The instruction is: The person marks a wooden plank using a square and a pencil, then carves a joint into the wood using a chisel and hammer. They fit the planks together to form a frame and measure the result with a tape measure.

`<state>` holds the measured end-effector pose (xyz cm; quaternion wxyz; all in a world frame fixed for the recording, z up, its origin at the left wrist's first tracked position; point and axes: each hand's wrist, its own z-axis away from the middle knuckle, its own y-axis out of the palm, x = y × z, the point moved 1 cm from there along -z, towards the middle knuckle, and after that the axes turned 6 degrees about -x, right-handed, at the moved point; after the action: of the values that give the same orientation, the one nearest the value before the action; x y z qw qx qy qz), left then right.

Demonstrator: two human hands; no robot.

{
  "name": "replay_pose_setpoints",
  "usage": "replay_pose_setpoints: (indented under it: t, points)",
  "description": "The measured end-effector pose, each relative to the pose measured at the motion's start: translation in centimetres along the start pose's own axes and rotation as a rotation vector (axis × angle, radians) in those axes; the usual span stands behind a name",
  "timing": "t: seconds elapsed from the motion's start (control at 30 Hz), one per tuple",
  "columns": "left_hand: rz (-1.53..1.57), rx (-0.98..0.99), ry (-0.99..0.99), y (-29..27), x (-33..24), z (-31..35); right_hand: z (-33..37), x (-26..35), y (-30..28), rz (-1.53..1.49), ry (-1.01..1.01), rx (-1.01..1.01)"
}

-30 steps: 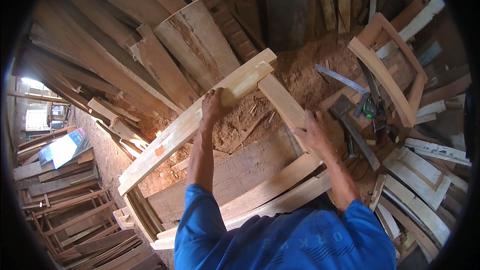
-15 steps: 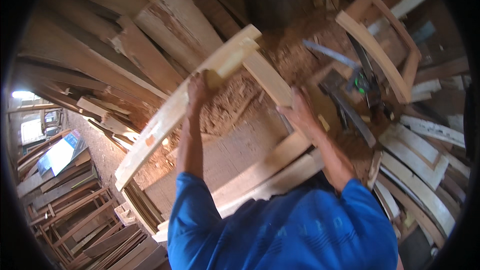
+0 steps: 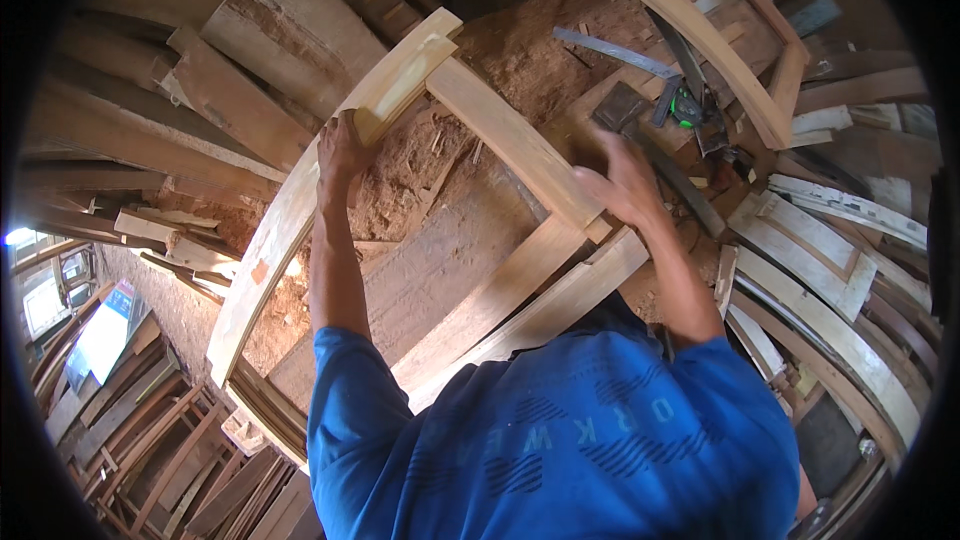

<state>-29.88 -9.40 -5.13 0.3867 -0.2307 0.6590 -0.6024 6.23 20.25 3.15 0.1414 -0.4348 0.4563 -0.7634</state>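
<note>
A pale wooden frame lies in front of me, with a long rail (image 3: 262, 265) along its left side. My left hand (image 3: 342, 148) is closed around that rail near its far end. A shorter crosspiece (image 3: 515, 140) runs from the rail's far end toward my right. Beside the near end of this crosspiece is my right hand (image 3: 625, 180), fingers apart and slightly blurred; whether it touches the wood I cannot tell. Another long wooden rail (image 3: 590, 275) lies close to my body, partly hidden by my shirt.
A hammer (image 3: 622, 108), a tape measure (image 3: 685, 107) and a metal square (image 3: 615, 50) lie beyond my right hand. A second wooden frame (image 3: 715, 45) stands at the far right. Planks (image 3: 235, 90) lean at the far left, and boards (image 3: 820, 250) are stacked at right.
My right hand has let go of the crosspiece and opened. The crosspiece's near end has come closer to the rail by my body. My left hand keeps its hold.
</note>
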Motion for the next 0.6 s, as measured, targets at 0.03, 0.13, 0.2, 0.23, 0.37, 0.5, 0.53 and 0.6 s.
replay_pose_setpoints:
  t: [0.03, 0.13, 0.2, 0.23, 0.37, 0.5, 0.53, 0.6]
  points:
    - [0.006, -0.007, -0.013, 0.1, -0.1, 0.0, 2.0, -2.3, -0.5, 0.052, 0.031, -0.096]
    - [0.023, -0.026, -0.028, 0.7, -0.3, -0.1, 7.8, -10.2, 0.2, -0.089, 0.247, -0.006]
    - [0.027, -0.037, -0.021, 1.0, -0.5, -0.4, 10.5, -12.1, 1.5, -0.242, 0.392, 0.126]
    - [0.048, -0.036, -0.024, 0.8, -0.5, -0.6, 11.2, -11.5, 2.0, -0.479, 0.388, 0.143]
    - [0.044, -0.004, -0.026, 0.7, -0.1, -0.8, 11.1, -10.9, 3.1, -0.779, 0.377, 0.056]
    - [0.087, -0.025, -0.025, 0.8, 0.6, -0.4, 10.8, -10.4, 3.5, -0.828, 0.369, -0.008]
    - [0.115, -0.014, -0.042, 0.8, 0.7, -0.2, 10.8, -10.6, 3.4, -0.814, 0.347, -0.034]
    - [0.144, 0.000, -0.061, 0.8, 0.9, 0.0, 10.8, -10.5, 3.3, -0.799, 0.328, -0.059]
